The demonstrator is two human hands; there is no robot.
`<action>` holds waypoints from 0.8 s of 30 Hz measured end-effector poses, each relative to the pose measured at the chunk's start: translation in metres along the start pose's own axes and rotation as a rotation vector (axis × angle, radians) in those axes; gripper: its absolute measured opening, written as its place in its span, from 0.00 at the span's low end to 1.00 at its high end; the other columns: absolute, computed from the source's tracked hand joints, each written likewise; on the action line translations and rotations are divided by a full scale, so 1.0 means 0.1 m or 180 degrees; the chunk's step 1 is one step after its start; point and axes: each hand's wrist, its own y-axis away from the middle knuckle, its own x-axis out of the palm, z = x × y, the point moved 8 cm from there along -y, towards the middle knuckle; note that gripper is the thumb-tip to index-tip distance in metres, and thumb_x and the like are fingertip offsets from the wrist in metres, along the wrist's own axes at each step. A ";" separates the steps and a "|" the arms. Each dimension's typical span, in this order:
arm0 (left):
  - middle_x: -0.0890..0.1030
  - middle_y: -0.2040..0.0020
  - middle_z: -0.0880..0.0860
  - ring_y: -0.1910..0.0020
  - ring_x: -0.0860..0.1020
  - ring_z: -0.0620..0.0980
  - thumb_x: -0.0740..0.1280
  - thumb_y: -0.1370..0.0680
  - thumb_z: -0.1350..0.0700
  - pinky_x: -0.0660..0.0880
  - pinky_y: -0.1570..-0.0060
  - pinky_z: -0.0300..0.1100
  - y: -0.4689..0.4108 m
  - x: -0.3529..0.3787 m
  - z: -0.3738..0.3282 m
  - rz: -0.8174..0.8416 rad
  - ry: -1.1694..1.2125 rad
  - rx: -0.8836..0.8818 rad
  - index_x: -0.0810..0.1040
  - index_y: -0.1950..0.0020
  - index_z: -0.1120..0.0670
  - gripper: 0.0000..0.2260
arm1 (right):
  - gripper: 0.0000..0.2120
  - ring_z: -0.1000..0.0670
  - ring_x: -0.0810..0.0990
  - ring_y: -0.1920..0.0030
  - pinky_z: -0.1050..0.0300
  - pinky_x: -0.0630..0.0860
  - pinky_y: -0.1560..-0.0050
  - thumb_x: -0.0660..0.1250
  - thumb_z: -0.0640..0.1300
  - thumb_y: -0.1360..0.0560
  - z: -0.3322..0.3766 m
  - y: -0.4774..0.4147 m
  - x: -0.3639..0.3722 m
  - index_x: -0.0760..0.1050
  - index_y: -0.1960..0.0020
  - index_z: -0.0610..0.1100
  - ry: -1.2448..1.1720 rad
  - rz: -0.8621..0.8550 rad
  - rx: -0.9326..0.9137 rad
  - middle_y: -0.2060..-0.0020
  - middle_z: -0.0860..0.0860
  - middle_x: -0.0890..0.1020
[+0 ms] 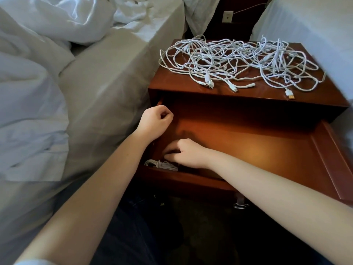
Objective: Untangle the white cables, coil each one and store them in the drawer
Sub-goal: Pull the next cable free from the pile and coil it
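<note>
A tangle of several white cables (pixel 238 62) is spread over the top of the wooden nightstand (pixel 164 87), with USB plugs near its front edge. Below it the drawer (pixel 324 159) is pulled out. One coiled white cable (pixel 160 165) lies in the drawer's front left corner. My right hand (pixel 185 153) reaches into the drawer, its fingertips resting on that coil without closing round it. My left hand (pixel 155 120) hovers at the drawer's back left corner with curled fingers and nothing in it.
A bed (pixel 99 77) with rumpled white sheets runs close along the nightstand's left side. Another white mattress (pixel 305 22) stands at the right. A metal handle (pixel 239 204) hangs under the drawer front. A wall socket (pixel 227 16) sits behind.
</note>
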 end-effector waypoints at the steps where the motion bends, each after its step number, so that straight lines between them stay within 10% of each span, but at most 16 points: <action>1: 0.83 0.53 0.53 0.59 0.77 0.47 0.65 0.23 0.58 0.67 0.64 0.29 -0.01 0.01 -0.01 -0.0009 0.0013 -0.0003 0.82 0.52 0.57 0.07 | 0.12 0.55 0.78 0.50 0.60 0.71 0.44 0.64 0.46 0.21 -0.02 0.01 -0.03 0.80 0.40 0.46 -0.0068 -0.0030 0.0015 0.43 0.51 0.81; 8: 0.83 0.53 0.52 0.52 0.79 0.48 0.66 0.24 0.59 0.73 0.50 0.41 -0.26 0.14 -0.38 0.0045 0.0128 0.0223 0.82 0.53 0.57 0.06 | 0.09 0.60 0.77 0.57 0.65 0.71 0.54 0.68 0.46 0.24 -0.23 0.08 -0.61 0.81 0.44 0.47 -0.0465 -0.0788 0.0125 0.54 0.56 0.81; 13: 0.80 0.60 0.51 0.58 0.77 0.48 0.66 0.24 0.59 0.70 0.57 0.38 -0.68 0.30 -0.83 -0.0163 0.0343 0.0363 0.81 0.56 0.58 0.05 | 0.08 0.54 0.79 0.51 0.56 0.76 0.42 0.69 0.44 0.25 -0.42 0.12 -1.38 0.82 0.47 0.48 -0.0473 -0.1518 0.0212 0.50 0.52 0.83; 24: 0.78 0.65 0.48 0.67 0.73 0.42 0.64 0.24 0.56 0.68 0.65 0.35 -1.54 0.47 -1.41 -0.0472 0.1335 0.0502 0.78 0.59 0.52 0.06 | 0.06 0.59 0.78 0.67 0.63 0.76 0.58 0.69 0.43 0.24 -0.72 0.21 -2.67 0.80 0.57 0.53 -0.0716 -0.2645 -0.0128 0.69 0.61 0.80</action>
